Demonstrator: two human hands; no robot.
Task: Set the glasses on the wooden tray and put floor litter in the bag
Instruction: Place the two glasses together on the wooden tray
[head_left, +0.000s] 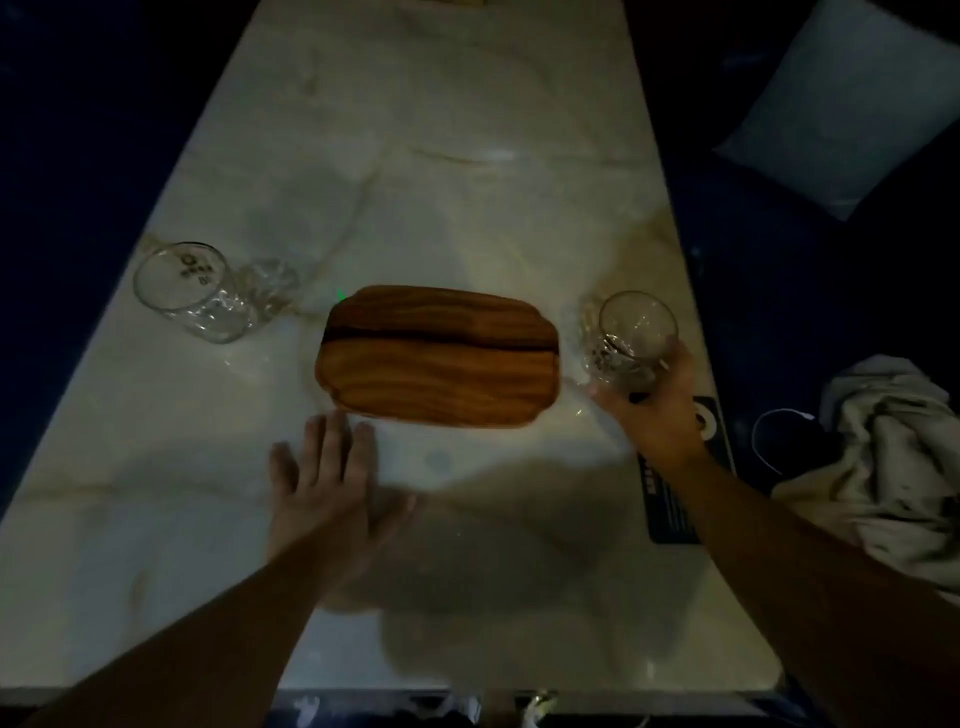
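On the near part of the marble desk (156, 519), the left hand (322, 483) is laid flat and open, just short of the wooden tray (439, 358). Right of the tray, one glass (631, 338) is gripped by the right hand (660, 400). Farther left, a second glass (192, 291) is seen standing apart, well clear of both hands.

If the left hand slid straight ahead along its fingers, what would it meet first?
Most likely the near edge of the oblong wooden tray. The left hand lies flat on the marble table, fingertips just short of the tray's near-left corner.
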